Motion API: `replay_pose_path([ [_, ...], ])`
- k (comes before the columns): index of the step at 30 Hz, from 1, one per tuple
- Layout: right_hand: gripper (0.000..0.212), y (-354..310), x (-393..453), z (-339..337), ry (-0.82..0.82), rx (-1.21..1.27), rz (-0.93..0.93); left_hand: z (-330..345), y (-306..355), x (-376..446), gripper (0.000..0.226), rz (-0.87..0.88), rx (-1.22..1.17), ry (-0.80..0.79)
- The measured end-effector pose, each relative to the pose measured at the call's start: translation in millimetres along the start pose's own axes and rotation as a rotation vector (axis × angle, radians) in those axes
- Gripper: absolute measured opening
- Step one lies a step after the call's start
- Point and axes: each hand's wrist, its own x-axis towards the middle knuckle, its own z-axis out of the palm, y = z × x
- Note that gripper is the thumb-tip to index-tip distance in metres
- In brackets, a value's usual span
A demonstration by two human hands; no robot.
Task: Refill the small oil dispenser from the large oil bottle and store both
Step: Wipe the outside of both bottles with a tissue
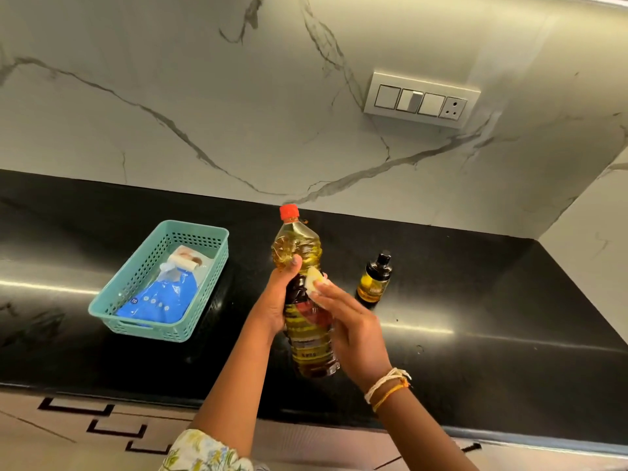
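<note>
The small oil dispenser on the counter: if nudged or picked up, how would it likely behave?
The small oil dispenser stands upright and narrow, topped by a black cap, so a sideways nudge could probably tip it. It looks about half full of oil, so likely light. Its glossy surface and the polished black counter suggest it might slide or feel slippery.

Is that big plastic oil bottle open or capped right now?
Capped: the red screw cap sits on the big clear plastic oil bottle.
</note>
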Motion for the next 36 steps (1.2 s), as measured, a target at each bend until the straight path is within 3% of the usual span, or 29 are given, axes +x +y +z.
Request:
replay_pose_path([
  [3,0.043,-3.4,30.0,-6.3,0.285,0.226,0.204,4.4,1.6,-4.2,0.076,0.010,0.013,-0.010],
  [4,0.042,-7.3,43.0,-7.1,0.309,0.275,0.225,6.4,1.9,-4.9,0.073,0.016,0.024,-0.027],
  [7,0.044,-21.4,68.5,0.0,0.074,0.314,0.255,12.1,2.4,-7.4,0.054,0.025,0.045,-0.069],
  [9,0.054,-27.2,69.1,10.0,-0.041,0.190,0.261,14.8,0.8,-7.7,0.056,0.025,0.047,-0.034],
  [12,0.061,-30.7,56.2,20.0,-0.041,0.221,0.304,10.6,-2.6,-5.6,0.064,0.049,0.042,0.034],
  [16,0.047,-24.1,13.7,25.4,-0.063,0.129,0.310,3.3,2.2,-4.1,0.092,0.062,0.041,0.066],
  [19,0.022,-14.3,-10.2,26.2,0.161,0.135,0.473,4.4,5.6,-4.6,0.106,0.040,0.004,0.085],
  [22,0.028,-7.2,0.5,15.5,0.336,0.203,0.596,5.9,7.6,-4.9,0.106,0.039,-0.006,0.052],
  [25,0.028,-12.6,37.2,2.8,0.364,0.233,0.497,9.3,6.6,-4.5,0.094,0.055,0.006,0.027],
  [29,0.047,-29.2,52.9,16.7,0.123,0.222,0.333,12.8,3.8,-3.8,0.076,0.106,-0.020,0.033],
  [33,0.066,-19.8,-0.5,29.3,0.019,-0.175,0.033,13.7,7.2,-1.6,0.099,0.112,-0.027,0.068],
  [36,0.054,-4.8,-40.0,23.0,-0.040,-0.295,-0.135,14.8,11.3,0.9,0.118,0.084,-0.048,0.099],
])
